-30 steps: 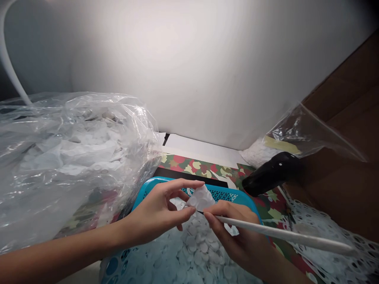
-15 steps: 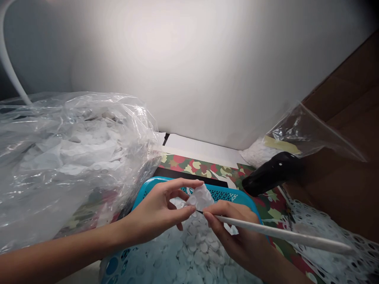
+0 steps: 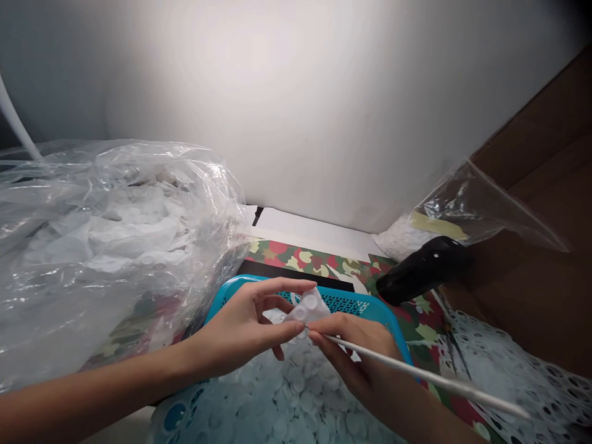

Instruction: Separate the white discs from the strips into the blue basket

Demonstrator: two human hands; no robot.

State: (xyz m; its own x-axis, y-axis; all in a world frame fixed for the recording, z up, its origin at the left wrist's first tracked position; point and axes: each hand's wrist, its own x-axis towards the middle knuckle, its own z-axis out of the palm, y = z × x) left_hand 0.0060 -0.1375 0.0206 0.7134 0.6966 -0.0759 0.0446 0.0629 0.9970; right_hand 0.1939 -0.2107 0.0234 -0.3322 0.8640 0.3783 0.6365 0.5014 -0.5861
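My left hand (image 3: 240,330) pinches a small crumpled piece of white sheet (image 3: 308,311) between thumb and fingers, and round disc shapes show on it. My right hand (image 3: 356,364) grips a long thin white stick (image 3: 430,377) like a pen, and its dark tip meets the white piece's lower edge. Both hands hover over a blue plastic basket (image 3: 351,302), which is heaped with small white discs (image 3: 300,394). The part of the white piece behind my fingers is hidden.
A large clear plastic bag (image 3: 115,246) of white scraps fills the left. At right lie a black dryer-like object (image 3: 423,270), a clear bag with white contents (image 3: 462,216), and a perforated white sheet (image 3: 509,376) on camouflage-printed paper (image 3: 305,259). Cardboard (image 3: 541,296) stands behind.
The view has shifted slightly. The stick now points lower and further left, and its far end has dropped. The white piece is flatter in my left hand's grip, with its discs showing more clearly.
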